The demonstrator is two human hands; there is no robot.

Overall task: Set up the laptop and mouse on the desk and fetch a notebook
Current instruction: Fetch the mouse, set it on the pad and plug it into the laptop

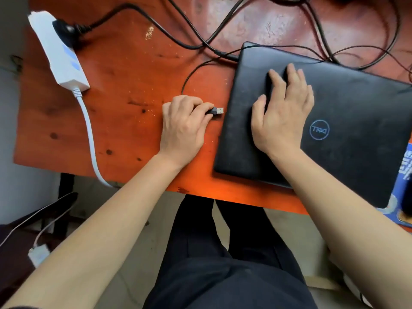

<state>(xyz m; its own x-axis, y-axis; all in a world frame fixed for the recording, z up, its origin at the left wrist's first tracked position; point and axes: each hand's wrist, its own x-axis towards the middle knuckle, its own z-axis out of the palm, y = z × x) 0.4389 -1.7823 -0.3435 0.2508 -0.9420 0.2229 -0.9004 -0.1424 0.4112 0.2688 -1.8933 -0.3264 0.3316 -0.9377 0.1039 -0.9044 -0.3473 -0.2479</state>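
A closed black laptop lies on the orange-red wooden desk, right of centre. My right hand rests flat on its lid, fingers spread. Just left of the laptop's left edge, my left hand pinches a black USB plug, its metal end pointing at the laptop's side with a small gap between. The plug's thin black cable loops back toward the top of the desk. No mouse body or notebook is identifiable in view.
A white power strip with a black plug in it lies at the desk's left, its white cord hanging over the front edge. Several black cables tangle behind the laptop. A blue printed item sits at the right edge.
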